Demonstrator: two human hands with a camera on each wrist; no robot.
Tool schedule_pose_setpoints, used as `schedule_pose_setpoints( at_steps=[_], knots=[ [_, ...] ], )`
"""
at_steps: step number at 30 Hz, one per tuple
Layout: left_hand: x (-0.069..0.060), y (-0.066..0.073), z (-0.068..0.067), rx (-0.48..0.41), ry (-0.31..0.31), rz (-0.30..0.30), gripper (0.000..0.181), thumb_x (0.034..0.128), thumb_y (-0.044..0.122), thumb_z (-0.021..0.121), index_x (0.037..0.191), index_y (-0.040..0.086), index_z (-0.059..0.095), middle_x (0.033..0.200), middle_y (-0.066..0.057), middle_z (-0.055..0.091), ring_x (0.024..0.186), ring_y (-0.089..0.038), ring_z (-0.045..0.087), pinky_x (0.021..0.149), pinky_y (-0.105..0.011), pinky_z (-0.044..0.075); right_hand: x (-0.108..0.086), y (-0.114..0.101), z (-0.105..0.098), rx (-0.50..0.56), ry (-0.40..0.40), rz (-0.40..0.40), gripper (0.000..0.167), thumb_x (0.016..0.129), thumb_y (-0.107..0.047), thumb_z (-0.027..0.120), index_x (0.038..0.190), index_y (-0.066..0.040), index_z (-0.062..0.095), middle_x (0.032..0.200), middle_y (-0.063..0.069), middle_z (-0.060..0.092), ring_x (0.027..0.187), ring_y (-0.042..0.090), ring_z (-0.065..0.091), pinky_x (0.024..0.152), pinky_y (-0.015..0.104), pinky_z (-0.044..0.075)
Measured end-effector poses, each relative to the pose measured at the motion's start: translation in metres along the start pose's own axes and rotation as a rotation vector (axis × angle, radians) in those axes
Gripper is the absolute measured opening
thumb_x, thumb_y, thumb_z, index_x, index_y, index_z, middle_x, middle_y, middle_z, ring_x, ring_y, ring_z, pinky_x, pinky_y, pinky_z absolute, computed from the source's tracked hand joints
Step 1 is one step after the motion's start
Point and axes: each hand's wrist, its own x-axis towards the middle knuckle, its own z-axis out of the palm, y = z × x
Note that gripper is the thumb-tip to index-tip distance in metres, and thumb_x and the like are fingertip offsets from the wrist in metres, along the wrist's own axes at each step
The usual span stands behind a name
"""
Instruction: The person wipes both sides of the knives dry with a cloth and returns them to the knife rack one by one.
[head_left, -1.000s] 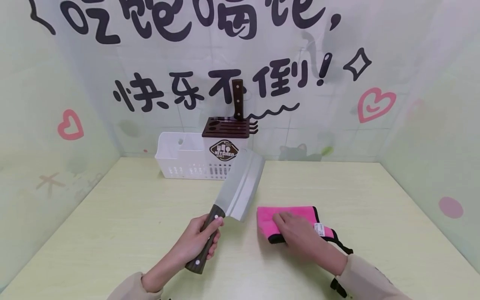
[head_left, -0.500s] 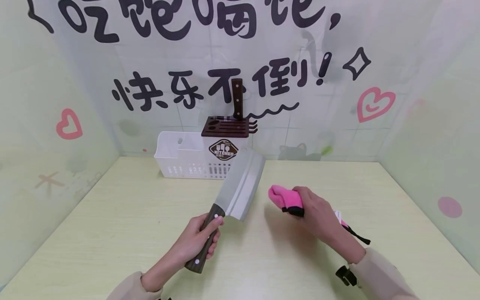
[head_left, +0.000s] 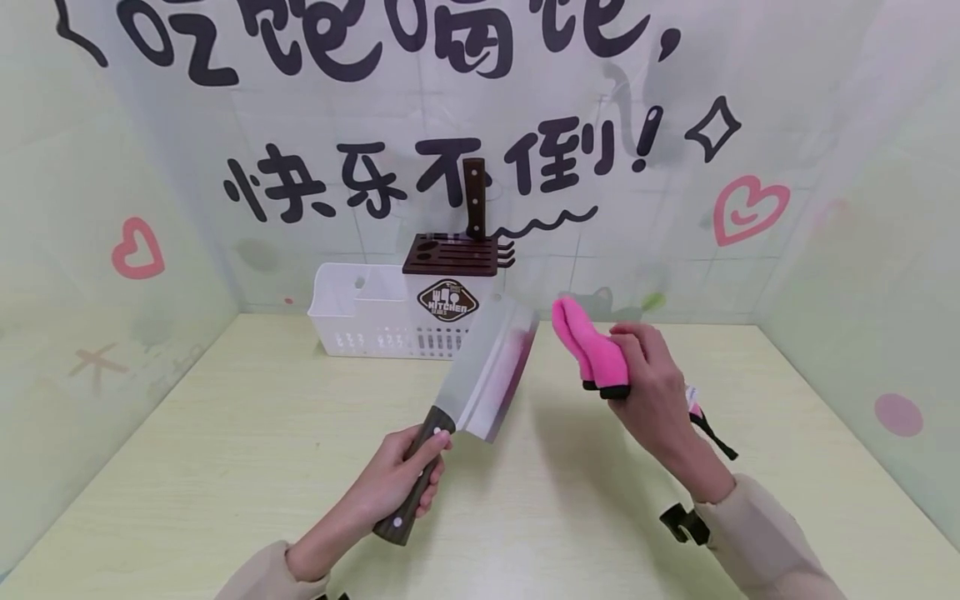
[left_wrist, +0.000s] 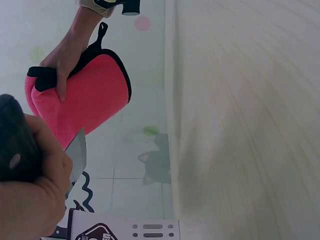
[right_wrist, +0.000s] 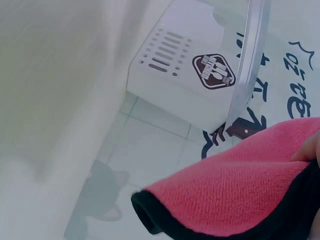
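Left hand (head_left: 390, 472): grips the cleaver (head_left: 480, 375), same as before
Right hand (head_left: 651, 387): grasps the pink cloth (head_left: 602, 357)
Pink cloth: now lifted off the table (head_left: 247, 433), right of the cleaver

A white perforated rack (head_left: 386, 323) stands on the pale table (head_left: 480, 508) before a lettered wall (head_left: 480, 112).

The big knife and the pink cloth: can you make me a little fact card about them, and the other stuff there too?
Big knife: its blade points up and away; left hand grips the dark handle
Pink cloth: folded, black edges, in the right hand
Gap: cloth and blade look apart in the head view
Back of table: white holder with a brown slotted top
In the holder: one dark handle sticking up
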Motion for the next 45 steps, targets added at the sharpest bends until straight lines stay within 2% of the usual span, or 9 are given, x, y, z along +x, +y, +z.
schedule_pose_setpoints(
  at_steps=[5,8,10,14,19,23,30,38,45],
  knots=[
    [0.002,0.001,0.003,-0.005,-0.015,0.011,0.037,0.0935,0.032,0.044,0.094,-0.005,0.044,0.062,-0.002,0.047,0.042,-0.010,0.045,0.038,-0.025,0.043,0.008,-0.008,0.007,0.009,0.026,-0.131,0.025,0.071,-0.005,0.069,0.091,0.002,0.056,0.102,0.023,0.054,0.082,0.035,0.055,0.066,0.046,0.051],
    [0.003,0.002,0.005,-0.009,-0.019,0.006,0.037,0.0932,0.033,0.044,0.093,-0.004,0.044,0.062,-0.002,0.047,0.042,-0.010,0.045,0.038,-0.024,0.043,0.010,-0.014,0.014,0.015,0.044,-0.250,0.014,0.084,-0.012,0.055,0.089,0.001,0.056,0.104,0.024,0.053,0.089,0.038,0.054,0.069,0.048,0.049],
    [0.004,0.003,0.007,-0.013,-0.024,0.004,0.037,0.0931,0.033,0.045,0.093,-0.004,0.044,0.061,-0.002,0.047,0.041,-0.010,0.045,0.038,-0.023,0.042,0.010,-0.018,0.019,0.008,0.028,-0.324,0.020,0.089,-0.019,0.046,0.090,-0.001,0.055,0.107,0.023,0.052,0.094,0.038,0.052,0.070,0.049,0.048],
    [0.005,0.003,0.010,-0.011,-0.043,0.020,0.037,0.0932,0.033,0.044,0.094,-0.004,0.044,0.061,-0.002,0.047,0.041,-0.010,0.044,0.037,-0.024,0.042,0.009,-0.025,0.025,0.013,-0.071,-0.409,0.015,0.082,-0.014,0.056,0.094,-0.004,0.055,0.111,0.023,0.049,0.101,0.038,0.048,0.080,0.049,0.045],
    [0.007,0.002,0.012,0.003,-0.052,0.028,0.037,0.0928,0.033,0.045,0.094,-0.004,0.045,0.061,-0.002,0.047,0.041,-0.010,0.044,0.037,-0.024,0.042,0.004,-0.029,0.031,0.013,-0.203,-0.417,0.054,0.054,-0.014,0.083,0.100,-0.003,0.057,0.114,0.022,0.050,0.107,0.035,0.047,0.090,0.048,0.041],
    [0.006,0.003,0.014,0.013,-0.070,0.037,0.037,0.0929,0.032,0.045,0.093,-0.004,0.045,0.061,-0.003,0.047,0.041,-0.010,0.045,0.037,-0.025,0.043,0.001,-0.031,0.034,0.041,-0.251,-0.345,0.069,0.049,-0.013,0.086,0.109,0.001,0.054,0.117,0.021,0.050,0.111,0.034,0.046,0.092,0.046,0.041],
    [0.007,0.001,0.015,0.022,-0.078,0.049,0.032,0.0939,0.028,0.045,0.092,-0.004,0.045,0.060,-0.004,0.047,0.040,-0.010,0.045,0.036,-0.027,0.043,0.002,-0.035,0.036,0.058,-0.283,-0.228,0.056,0.056,-0.001,0.080,0.105,0.002,0.055,0.116,0.020,0.051,0.110,0.034,0.048,0.091,0.042,0.042],
    [0.009,0.001,0.016,0.013,-0.079,0.041,0.035,0.0931,0.031,0.045,0.091,-0.004,0.045,0.060,-0.003,0.047,0.040,-0.010,0.044,0.036,-0.026,0.042,0.004,-0.041,0.039,0.011,-0.236,-0.245,0.051,0.056,-0.006,0.083,0.101,0.001,0.060,0.107,0.016,0.061,0.102,0.030,0.056,0.089,0.038,0.045],
    [0.011,0.003,0.016,0.015,-0.081,0.031,0.034,0.0936,0.031,0.044,0.090,-0.003,0.044,0.059,-0.003,0.046,0.041,-0.011,0.044,0.036,-0.025,0.042,0.001,-0.046,0.043,-0.020,-0.185,-0.334,0.051,0.056,-0.011,0.085,0.100,0.000,0.063,0.097,0.012,0.065,0.089,0.024,0.060,0.081,0.034,0.049]
  ],
)
